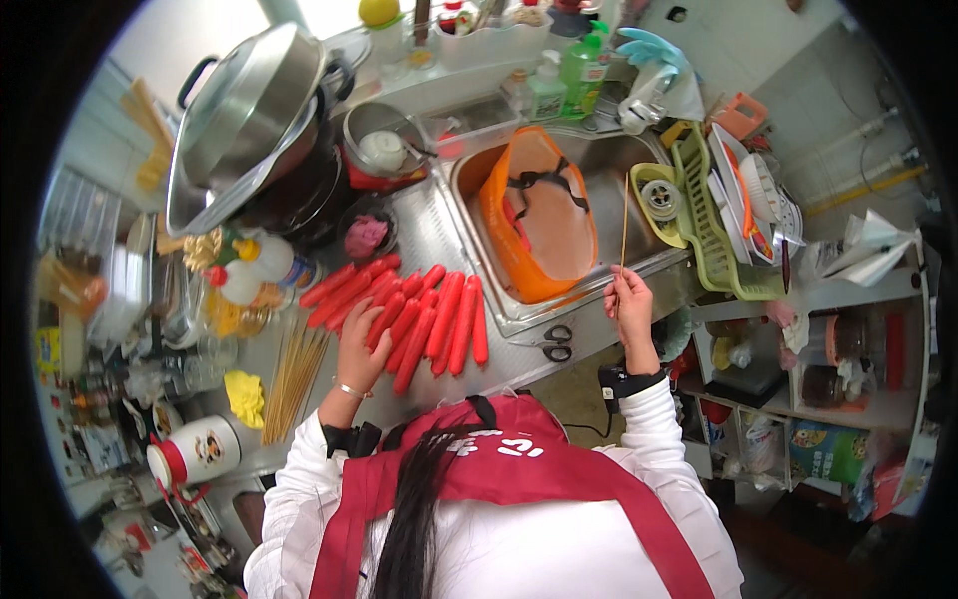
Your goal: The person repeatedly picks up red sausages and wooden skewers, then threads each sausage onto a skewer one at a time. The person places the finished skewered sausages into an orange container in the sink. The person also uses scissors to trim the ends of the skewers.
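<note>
A pile of red sausages [449, 322] lies on the metal counter in front of me. My left hand [363, 352] is at the pile's near left side, thumb and fingers spread over the sausages, none lifted. Between the fingertips of my right hand [631, 299] is one thin bamboo skewer [625, 217], pointing up and away near the sink's front right edge. More bamboo skewers [293, 382] lie in a loose bundle left of my left hand. A dark bowl holding a crumpled pink cloth or glove [366, 236] stands behind the sausages.
An orange bag [500, 217] stands open in the steel sink [479, 299]. Black-handled scissors [556, 344] lie at the counter's front edge. A large steel pot [247, 112] is at back left, a green dish rack [700, 217] at right. A yellow cloth [245, 398] and white flask [196, 449] sit left.
</note>
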Demonstrator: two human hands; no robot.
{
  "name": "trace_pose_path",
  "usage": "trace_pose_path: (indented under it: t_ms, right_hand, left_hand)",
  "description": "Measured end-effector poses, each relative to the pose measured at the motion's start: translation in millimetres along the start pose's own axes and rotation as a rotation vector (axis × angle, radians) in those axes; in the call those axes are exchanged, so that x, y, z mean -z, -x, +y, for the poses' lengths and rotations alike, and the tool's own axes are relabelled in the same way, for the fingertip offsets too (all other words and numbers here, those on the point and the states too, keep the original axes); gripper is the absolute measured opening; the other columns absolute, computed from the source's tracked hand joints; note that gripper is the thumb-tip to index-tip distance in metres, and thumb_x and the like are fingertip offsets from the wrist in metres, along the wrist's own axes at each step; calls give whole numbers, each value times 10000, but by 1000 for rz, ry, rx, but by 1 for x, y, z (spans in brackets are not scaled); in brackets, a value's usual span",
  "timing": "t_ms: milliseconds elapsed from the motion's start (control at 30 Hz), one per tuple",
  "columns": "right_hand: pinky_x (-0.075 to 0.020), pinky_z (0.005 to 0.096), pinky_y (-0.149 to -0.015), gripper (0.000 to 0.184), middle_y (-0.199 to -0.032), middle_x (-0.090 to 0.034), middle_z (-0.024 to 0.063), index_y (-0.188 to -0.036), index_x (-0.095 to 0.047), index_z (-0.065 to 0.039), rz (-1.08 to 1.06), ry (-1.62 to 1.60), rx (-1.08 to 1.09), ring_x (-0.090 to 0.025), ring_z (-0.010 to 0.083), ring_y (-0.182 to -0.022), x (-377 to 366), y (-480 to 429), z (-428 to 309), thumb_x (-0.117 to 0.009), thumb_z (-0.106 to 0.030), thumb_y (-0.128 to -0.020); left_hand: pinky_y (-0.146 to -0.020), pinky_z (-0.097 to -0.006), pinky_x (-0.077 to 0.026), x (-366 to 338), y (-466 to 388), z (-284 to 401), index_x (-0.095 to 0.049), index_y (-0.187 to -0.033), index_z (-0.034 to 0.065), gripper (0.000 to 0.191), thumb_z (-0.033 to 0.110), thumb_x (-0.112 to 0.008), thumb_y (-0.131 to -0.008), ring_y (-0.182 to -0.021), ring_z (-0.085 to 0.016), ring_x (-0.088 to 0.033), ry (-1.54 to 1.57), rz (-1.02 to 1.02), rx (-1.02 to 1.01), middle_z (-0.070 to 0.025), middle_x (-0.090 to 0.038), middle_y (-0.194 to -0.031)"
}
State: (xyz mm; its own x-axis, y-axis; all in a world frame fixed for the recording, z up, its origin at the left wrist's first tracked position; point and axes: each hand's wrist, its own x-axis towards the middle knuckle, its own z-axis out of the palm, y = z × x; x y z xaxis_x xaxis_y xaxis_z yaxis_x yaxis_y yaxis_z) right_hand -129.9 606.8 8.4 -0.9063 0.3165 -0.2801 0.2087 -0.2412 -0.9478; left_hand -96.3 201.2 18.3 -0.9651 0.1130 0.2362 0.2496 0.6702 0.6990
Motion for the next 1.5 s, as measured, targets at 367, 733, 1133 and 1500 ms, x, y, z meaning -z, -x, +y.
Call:
trace_pose_path:
  t_ms: [367,733,1133,1500]
  right_hand:
    - [-261,167,-366,190,-577,-481,-18,-981,-545,-16,-578,353,-184,-372,32,-410,-138,90,36,-449,-151,-888]
    - [-304,191,-324,166,-593,-502,32,-964,-502,2,-663,414,-303,-400,63,-347,-178,146,49,-417,-123,-895]
    - [-293,169,-389,132,-657,-494,9,-941,-500,-19,-456,251,-77,-395,44,-420,-137,152,44,-424,-117,-897]
    - [-397,199,-536,249,-657,-531,13,-928,-552,9,-659,388,2,-492,64,-583,-166,122,-7,-613,-190,-791]
  left_hand:
    - [-753,-353,-426,65,162,-102,-570,-881,29,199,78,-594,-691,-863,-281,-537,-99,352,562,-132,-557,-913]
    - [-687,-374,-425,20,86,-105,-559,-820,31,158,72,-581,-669,-783,-310,-513,-125,268,117,-132,-520,-805]
    - [-699,-393,-449,-21,0,-92,-500,-864,40,252,114,-597,-644,-841,-308,-530,-623,-98,149,-133,-519,-878]
    - [-623,-215,-460,87,-6,22,-537,-975,-8,292,53,-639,-708,-706,-84,-558,556,-589,160,-47,-581,-830]
